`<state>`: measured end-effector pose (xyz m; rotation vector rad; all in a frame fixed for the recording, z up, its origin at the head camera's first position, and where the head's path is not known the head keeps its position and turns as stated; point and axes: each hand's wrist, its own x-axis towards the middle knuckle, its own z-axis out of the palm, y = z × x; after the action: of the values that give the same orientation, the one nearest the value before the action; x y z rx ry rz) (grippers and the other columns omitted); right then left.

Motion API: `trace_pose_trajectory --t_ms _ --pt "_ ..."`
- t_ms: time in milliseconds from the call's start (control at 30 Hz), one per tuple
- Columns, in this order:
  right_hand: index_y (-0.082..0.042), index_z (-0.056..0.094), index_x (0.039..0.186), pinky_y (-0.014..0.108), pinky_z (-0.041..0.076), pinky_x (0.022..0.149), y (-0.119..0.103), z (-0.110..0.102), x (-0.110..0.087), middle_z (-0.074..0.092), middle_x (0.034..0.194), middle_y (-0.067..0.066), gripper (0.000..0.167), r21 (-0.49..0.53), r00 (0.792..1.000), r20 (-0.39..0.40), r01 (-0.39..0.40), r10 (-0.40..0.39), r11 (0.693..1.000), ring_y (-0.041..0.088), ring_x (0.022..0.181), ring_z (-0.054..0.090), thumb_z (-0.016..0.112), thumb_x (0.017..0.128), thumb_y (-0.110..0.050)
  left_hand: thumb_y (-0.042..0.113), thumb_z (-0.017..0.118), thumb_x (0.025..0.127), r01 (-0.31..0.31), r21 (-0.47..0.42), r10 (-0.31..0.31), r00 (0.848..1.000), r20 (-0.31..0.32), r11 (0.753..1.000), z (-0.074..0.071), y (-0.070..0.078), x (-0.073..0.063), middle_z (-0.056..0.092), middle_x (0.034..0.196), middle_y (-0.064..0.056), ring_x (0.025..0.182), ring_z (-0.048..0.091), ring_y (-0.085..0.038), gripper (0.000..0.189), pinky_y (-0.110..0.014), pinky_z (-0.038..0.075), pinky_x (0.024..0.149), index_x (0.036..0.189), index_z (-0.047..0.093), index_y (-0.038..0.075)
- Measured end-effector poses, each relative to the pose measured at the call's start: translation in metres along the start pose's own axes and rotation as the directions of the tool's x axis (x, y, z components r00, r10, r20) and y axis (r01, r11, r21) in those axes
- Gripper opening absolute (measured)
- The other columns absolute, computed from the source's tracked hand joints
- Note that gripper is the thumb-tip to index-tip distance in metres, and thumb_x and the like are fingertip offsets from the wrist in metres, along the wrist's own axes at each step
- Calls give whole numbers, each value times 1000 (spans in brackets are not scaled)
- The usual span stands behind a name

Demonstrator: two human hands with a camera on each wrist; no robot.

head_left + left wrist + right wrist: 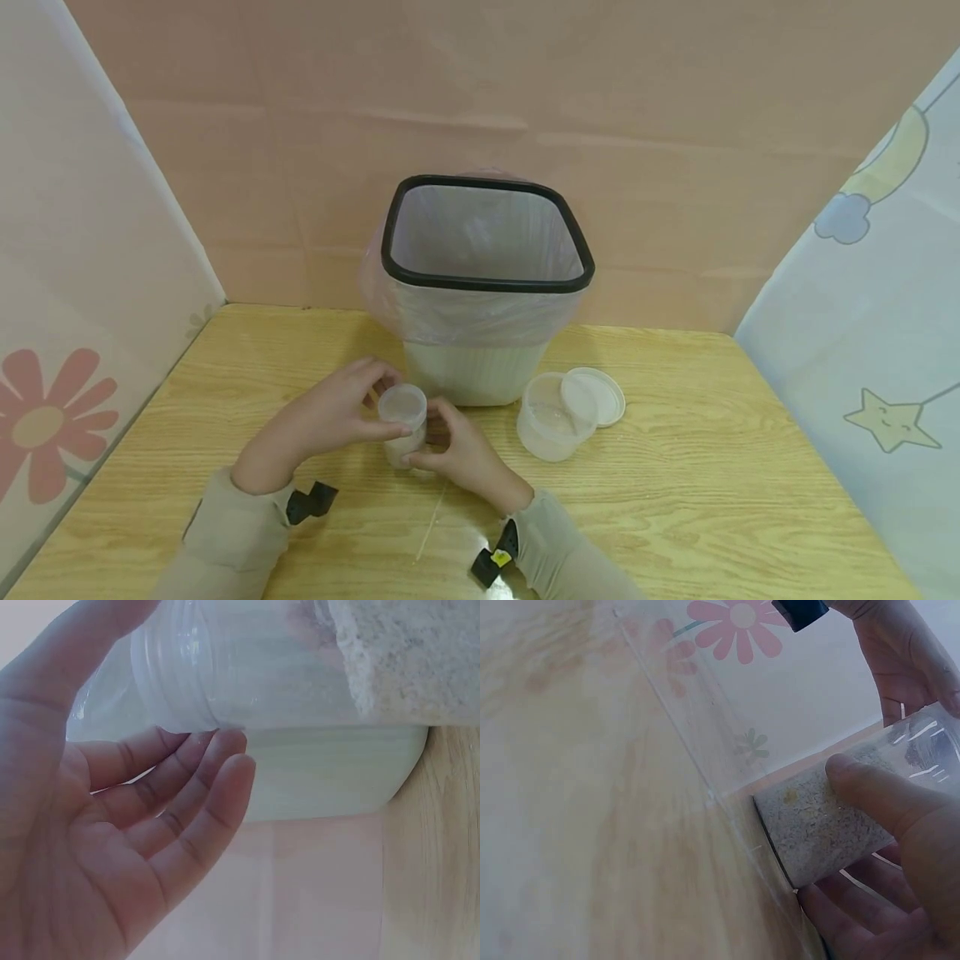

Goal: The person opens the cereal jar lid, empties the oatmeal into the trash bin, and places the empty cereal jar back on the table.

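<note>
Both hands hold one small clear plastic jar [403,406], upright just in front of the bin. Whitish-grey granular material [802,832] fills its lower part. My left hand [341,408] grips the ridged top, thumb on the near side. In the left wrist view, several left fingertips [232,746] touch beneath the ridged neck [176,667]. My right hand [471,454] holds the lower body from the right. The right thumb [862,784] presses across the jar's side in the right wrist view, with the other fingers around the far side.
A pale waste bin [465,375] with a black rim [487,283] and a pinkish liner [487,321] stands behind the hands. To its right sit a clear tub [547,437] and a white round lid [613,396]. A thin pale strip [430,525] lies on the wooden table [712,467].
</note>
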<state>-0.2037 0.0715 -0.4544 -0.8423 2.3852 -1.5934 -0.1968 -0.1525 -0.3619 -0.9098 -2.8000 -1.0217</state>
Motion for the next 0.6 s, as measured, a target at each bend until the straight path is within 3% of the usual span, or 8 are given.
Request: trace_pose_trajectory --t_ms 600 --pt "-7 53 132 26 52 99 -4 0 -1 62 129 6 59 2 1000 5 -16 16 1000 24 118 63 86 82 -9 31 89 79 -5 71 10 997 -76 997 4 8 1 60 96 -1 87 57 -16 46 -33 56 75 105 64 2"
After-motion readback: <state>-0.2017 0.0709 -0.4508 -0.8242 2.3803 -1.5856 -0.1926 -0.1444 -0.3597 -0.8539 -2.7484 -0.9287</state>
